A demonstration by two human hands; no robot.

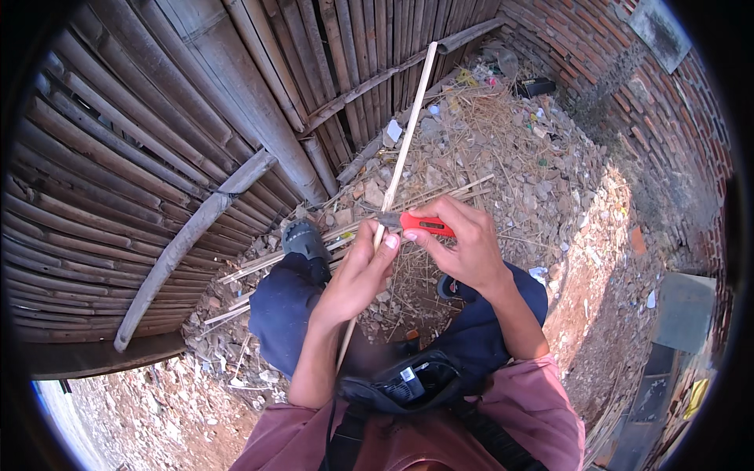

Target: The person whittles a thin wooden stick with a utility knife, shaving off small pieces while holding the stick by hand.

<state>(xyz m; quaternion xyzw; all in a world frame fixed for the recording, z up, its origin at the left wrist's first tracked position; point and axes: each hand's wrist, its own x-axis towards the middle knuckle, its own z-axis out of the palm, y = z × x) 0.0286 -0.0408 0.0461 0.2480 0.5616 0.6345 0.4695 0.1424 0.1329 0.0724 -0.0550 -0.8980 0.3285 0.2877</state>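
My left hand (363,267) is closed round a long, pale bamboo strip (410,133), which slants from near my lap up toward the slatted wall. In my right hand (465,235) is a red-handled utility knife (426,224), gripped between thumb and fingers. Its grey blade lies against the strip just above my left fingers. Both hands are close together, with the left thumb beside the knife's front end. The strip's lower end passes behind my left wrist.
A bamboo-slat wall (259,86) stands at the left, a brick wall (675,149) at the right. Rubble (518,196) and straw cover the ground. Several thin strips (251,271) lie by my left shoe (305,238). An open black bag (404,385) sits at my waist.
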